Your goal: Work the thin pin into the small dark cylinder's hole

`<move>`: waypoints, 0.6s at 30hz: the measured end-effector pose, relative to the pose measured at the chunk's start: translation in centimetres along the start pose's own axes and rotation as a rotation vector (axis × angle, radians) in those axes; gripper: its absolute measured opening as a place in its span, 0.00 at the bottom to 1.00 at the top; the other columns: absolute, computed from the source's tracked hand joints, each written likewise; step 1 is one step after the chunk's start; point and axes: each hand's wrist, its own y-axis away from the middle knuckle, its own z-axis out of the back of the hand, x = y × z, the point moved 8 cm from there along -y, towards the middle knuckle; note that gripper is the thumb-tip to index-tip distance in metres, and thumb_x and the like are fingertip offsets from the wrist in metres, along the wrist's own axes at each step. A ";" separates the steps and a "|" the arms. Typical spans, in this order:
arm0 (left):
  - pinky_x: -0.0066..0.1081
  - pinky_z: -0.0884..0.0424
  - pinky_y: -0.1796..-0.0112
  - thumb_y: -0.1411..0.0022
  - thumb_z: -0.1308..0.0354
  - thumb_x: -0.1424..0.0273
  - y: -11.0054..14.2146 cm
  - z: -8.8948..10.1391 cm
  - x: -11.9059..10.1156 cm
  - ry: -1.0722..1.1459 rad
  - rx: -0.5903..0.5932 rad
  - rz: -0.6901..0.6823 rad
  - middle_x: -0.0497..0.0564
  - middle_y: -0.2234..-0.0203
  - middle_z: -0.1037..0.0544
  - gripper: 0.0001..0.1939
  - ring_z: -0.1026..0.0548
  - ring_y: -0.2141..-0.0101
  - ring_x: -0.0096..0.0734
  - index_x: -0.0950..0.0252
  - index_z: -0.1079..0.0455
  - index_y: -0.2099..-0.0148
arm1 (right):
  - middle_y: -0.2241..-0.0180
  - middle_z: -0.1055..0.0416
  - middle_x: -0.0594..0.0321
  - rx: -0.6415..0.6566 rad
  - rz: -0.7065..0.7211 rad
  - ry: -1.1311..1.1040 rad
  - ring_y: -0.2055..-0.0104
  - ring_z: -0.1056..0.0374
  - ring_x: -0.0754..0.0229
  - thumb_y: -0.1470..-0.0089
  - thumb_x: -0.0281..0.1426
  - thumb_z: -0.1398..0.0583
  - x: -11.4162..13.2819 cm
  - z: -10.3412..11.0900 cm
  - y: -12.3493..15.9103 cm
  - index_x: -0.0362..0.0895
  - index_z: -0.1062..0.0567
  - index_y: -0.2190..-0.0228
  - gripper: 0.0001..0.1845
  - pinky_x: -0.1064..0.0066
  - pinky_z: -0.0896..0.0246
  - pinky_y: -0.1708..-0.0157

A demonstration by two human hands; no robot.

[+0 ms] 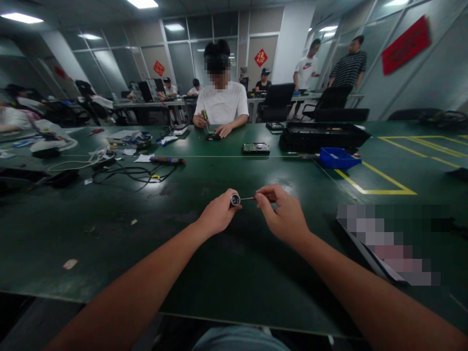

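My left hand (219, 210) is closed around a dark cylinder with a silver, open round end (235, 200) that faces me. From that end a thin metal rod (246, 198) reaches across to my right hand (282, 209). The thumb and fingertips of my right hand pinch the rod's other end, where a bit of red shows. Both hands are raised over the middle of the green table (234, 278). How far the rod goes into the cylinder, I cannot tell.
Across the table a person (222, 105) works on a small board. A hard drive (255, 147), black tray (323, 136) and blue bin (338, 158) sit right of centre. An electric screwdriver (167, 160) and cables (127, 174) lie left. A blurred-out flat item (387, 248) lies at right.
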 end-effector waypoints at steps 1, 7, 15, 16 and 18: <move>0.32 0.36 0.66 0.34 0.45 0.68 0.0 0.0 0.0 0.002 -0.002 -0.002 0.48 0.64 0.25 0.07 0.27 0.65 0.35 0.59 0.37 0.54 | 0.68 0.23 0.60 0.022 0.028 0.001 0.67 0.27 0.59 0.37 0.36 0.44 0.3 -0.1 0.1 0.44 0.27 0.59 0.10 0.68 0.38 0.69; 0.32 0.34 0.64 0.33 0.46 0.70 0.1 -0.4 -0.2 0.015 0.029 -0.038 0.48 0.63 0.25 0.06 0.27 0.63 0.35 0.59 0.37 0.54 | 0.71 0.25 0.61 0.024 -0.011 -0.028 0.70 0.29 0.59 0.36 0.37 0.46 0.1 -0.3 0.2 0.45 0.27 0.61 0.11 0.66 0.38 0.69; 0.35 0.32 0.56 0.33 0.49 0.72 -0.2 0.9 -0.9 -0.069 -0.077 -0.086 0.50 0.55 0.27 0.10 0.26 0.57 0.37 0.57 0.36 0.50 | 0.70 0.28 0.62 -0.122 -0.291 -0.650 0.70 0.29 0.60 0.39 0.44 0.43 -5.1 -0.7 -1.1 0.45 0.27 0.66 0.15 0.63 0.32 0.64; 0.35 0.33 0.56 0.33 0.49 0.73 -0.3 0.8 -0.8 -0.075 -0.069 -0.072 0.50 0.56 0.27 0.10 0.26 0.57 0.37 0.57 0.35 0.51 | 0.72 0.29 0.63 -0.146 -0.319 -0.653 0.72 0.31 0.61 0.39 0.44 0.43 -5.6 -0.4 -1.2 0.45 0.28 0.68 0.15 0.63 0.32 0.66; 0.35 0.33 0.57 0.34 0.47 0.72 -0.3 0.4 -0.2 -0.060 -0.022 -0.037 0.49 0.59 0.26 0.07 0.26 0.58 0.37 0.58 0.35 0.54 | 0.72 0.29 0.63 -0.173 -0.314 -0.566 0.71 0.31 0.61 0.39 0.43 0.43 -5.8 0.2 -1.3 0.45 0.28 0.68 0.15 0.64 0.33 0.67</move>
